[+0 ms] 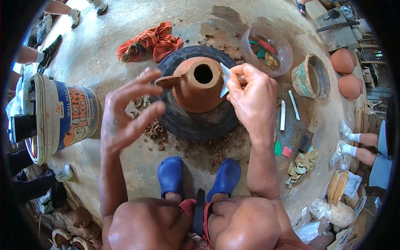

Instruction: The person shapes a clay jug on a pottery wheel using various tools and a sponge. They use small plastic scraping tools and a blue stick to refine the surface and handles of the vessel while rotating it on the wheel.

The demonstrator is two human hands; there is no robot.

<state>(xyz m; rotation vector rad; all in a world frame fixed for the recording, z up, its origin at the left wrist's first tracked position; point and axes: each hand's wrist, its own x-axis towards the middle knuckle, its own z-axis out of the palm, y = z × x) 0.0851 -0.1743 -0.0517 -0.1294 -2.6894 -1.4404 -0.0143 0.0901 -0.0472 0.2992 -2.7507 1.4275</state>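
Observation:
A brown clay pot [196, 98] with a round dark mouth sits on a black turntable [179, 127] in front of me. A spout-like or handle-like piece [167, 81] juts from its left side. My right hand [255, 98] pinches a thin, pale bluish scraper [225, 80], whose edge lies at the right side of the pot's neck; whether it touches cannot be seen. On the left, my left hand [127, 109] is raised with its fingers apart, holding nothing, close to the jutting piece. Clay trimmings [155, 130] lie around the turntable.
An orange cloth bundle [156, 41] lies beyond the turntable. At right are a clear tub [287, 56] of coloured scrapers, a crusted pot [311, 79] and white sticks [283, 116]. A large paint bucket [79, 112] stands left. Other people's feet [52, 52] surround the area.

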